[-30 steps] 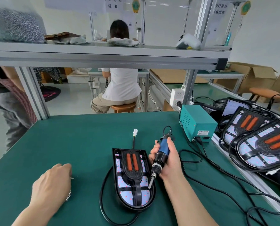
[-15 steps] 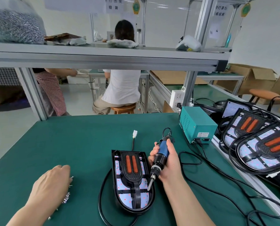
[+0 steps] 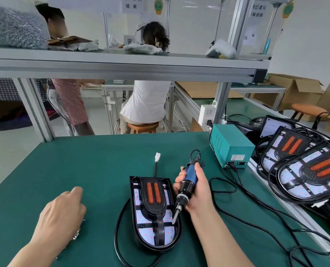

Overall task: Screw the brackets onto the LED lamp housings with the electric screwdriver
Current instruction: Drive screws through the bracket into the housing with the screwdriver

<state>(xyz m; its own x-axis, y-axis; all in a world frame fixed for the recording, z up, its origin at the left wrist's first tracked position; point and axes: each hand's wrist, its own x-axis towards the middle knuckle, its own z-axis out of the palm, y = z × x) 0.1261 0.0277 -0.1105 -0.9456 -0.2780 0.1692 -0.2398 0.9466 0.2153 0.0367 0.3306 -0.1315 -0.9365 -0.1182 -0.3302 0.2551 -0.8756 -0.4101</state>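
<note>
Lower centre: my R hand point(image 3: 196, 191) grips the screwdriver point(image 3: 187, 183), bit down inside the lamp point(image 3: 139, 209) beside its bracket point(image 3: 154, 205). Lower left: L hand point(image 3: 64, 214) curls over screws point(image 3: 76, 235) on the desk point(image 3: 83, 170); can't tell if it's holding any.

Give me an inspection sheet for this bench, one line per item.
Surface: green mat, flat.
Job's things: housing lies open side up with the bracket in it; screwdriver bit tip at the housing's right inner edge; screws loose on the mat.
Clutter: teal box; stacked housings at right.
Grips: left hand over the screws, fingers curled, hold unclear; right hand grips the screwdriver.
Cables: lead loops round the housing's left side, white plug free; black cords trail from the box across the mat.
Surroundings: shelf overhead with a bag; seated person behind; cartons.
</note>
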